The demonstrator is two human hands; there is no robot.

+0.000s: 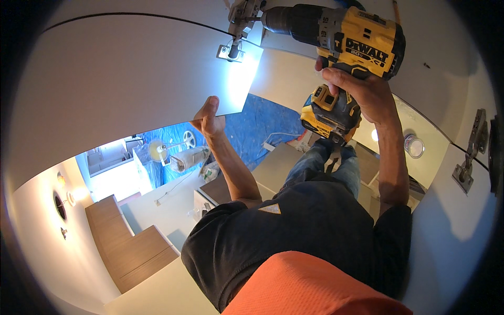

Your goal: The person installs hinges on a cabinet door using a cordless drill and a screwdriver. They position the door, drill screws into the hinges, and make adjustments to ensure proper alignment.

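Note:
My right hand [362, 94] grips a yellow-and-black cordless drill [362, 42] by its handle, above its battery pack. The drill's nose points left, its bit at a metal hinge [237, 26] with a mounting cup [228, 51] on a white cabinet panel [131, 73]. My left hand [210, 116] holds that panel's lower edge, thumb on its face and the other fingers partly hidden behind it. Light glares off the panel's right end. A second hinge [466, 165] is fixed on the white board at the right.
Below are wood-toned cabinet panels [105, 220], a beige surface [275, 170] by my legs, blue plastic sheeting [262, 126] with a fan [157, 149] and wrapped items [189, 157]. A round can [413, 146] shows at right. A white wall [37, 220] with a dark hole curves along the left.

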